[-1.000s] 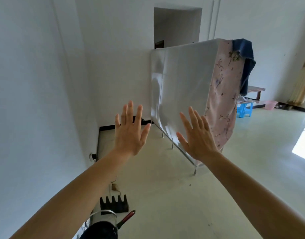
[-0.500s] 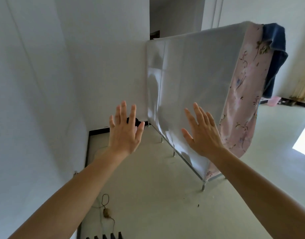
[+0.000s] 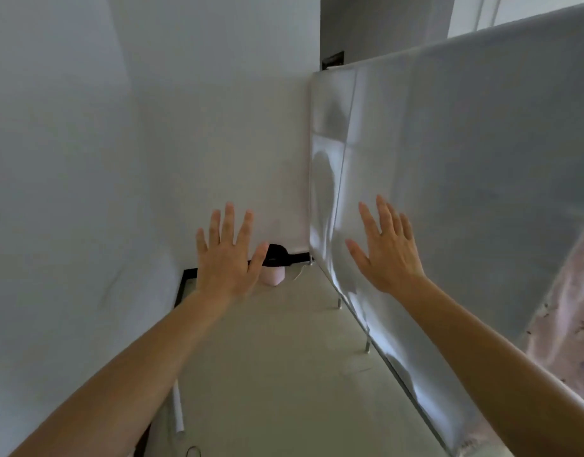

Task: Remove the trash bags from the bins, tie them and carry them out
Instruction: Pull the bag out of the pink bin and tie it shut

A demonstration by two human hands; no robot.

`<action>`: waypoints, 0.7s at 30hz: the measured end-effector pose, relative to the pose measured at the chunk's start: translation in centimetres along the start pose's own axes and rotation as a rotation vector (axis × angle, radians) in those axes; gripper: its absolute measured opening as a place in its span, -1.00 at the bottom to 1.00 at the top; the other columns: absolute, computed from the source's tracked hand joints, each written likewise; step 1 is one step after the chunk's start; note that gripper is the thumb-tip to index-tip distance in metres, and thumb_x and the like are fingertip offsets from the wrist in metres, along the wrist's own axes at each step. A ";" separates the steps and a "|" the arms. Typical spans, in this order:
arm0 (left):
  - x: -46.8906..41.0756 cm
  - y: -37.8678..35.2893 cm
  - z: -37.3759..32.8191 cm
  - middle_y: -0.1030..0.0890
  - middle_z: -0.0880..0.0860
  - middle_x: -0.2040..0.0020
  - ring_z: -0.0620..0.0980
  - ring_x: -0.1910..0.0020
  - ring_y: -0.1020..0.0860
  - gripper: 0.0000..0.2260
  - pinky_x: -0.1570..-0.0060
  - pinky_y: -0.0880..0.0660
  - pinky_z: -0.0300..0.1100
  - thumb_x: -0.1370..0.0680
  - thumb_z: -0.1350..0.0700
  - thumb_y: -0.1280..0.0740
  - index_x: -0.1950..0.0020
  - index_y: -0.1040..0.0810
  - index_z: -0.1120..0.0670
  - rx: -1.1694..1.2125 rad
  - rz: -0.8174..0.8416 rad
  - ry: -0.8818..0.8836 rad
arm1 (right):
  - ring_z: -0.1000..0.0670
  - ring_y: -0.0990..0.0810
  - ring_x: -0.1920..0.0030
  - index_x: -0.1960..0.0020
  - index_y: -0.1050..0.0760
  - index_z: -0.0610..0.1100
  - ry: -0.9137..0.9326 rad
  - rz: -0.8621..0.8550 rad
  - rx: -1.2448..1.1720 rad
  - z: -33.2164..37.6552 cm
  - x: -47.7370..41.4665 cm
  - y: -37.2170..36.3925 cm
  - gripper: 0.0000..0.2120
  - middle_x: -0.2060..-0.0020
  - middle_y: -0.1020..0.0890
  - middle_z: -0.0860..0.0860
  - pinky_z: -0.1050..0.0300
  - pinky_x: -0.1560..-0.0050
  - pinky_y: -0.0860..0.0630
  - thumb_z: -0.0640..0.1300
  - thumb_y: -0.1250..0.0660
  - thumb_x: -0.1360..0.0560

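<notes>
Trash bag point(image 3: 278, 253), black, its rim folded over the top of a small pale-pink bin point(image 3: 276, 278). Bin stood on the pale floor point(image 3: 277, 374) in the far corner, against the white wall point(image 3: 224, 127) and black skirting point(image 3: 298, 257), near the end of a silvery panel point(image 3: 449, 179) on thin metal legs. Bag contents not visible.

Head view: left hand point(image 3: 229, 258) was raised, palm forward, fingers straight and spread wide, holding nothing; its thumb overlapped the bag's left side in view, contact unclear. Right hand point(image 3: 388, 250) was likewise spread wide and empty, in front of the silvery panel. Floral pink cloth point(image 3: 567, 324) hung at the right edge.
</notes>
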State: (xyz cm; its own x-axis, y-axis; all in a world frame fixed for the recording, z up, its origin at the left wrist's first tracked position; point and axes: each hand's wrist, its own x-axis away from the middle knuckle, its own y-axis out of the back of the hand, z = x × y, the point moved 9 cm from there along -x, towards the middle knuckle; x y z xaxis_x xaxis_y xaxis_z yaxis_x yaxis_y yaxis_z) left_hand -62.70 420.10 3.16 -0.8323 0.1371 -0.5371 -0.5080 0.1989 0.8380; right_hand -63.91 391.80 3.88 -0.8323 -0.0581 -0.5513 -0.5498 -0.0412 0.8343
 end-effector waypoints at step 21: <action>-44.8 -29.4 22.1 0.24 0.14 -0.64 0.18 -0.62 0.17 -0.35 -0.55 0.04 0.24 -0.63 -0.31 0.17 -0.64 0.21 -0.05 0.010 0.070 0.074 | -0.21 -0.07 -0.58 -0.62 0.09 -0.06 0.104 0.038 -0.046 6.3 -46.4 -34.9 -0.29 -0.59 -0.01 -0.22 -0.21 -0.55 -0.05 0.26 0.04 -0.60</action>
State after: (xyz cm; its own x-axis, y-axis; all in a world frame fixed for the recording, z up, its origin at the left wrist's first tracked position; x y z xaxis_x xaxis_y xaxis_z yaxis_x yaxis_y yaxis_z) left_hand -5.60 429.56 0.44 -0.8800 0.0790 -0.4684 -0.4462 0.2007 0.8721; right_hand -6.55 402.21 0.31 -0.8394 -0.1631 -0.5185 -0.5121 -0.0826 0.8550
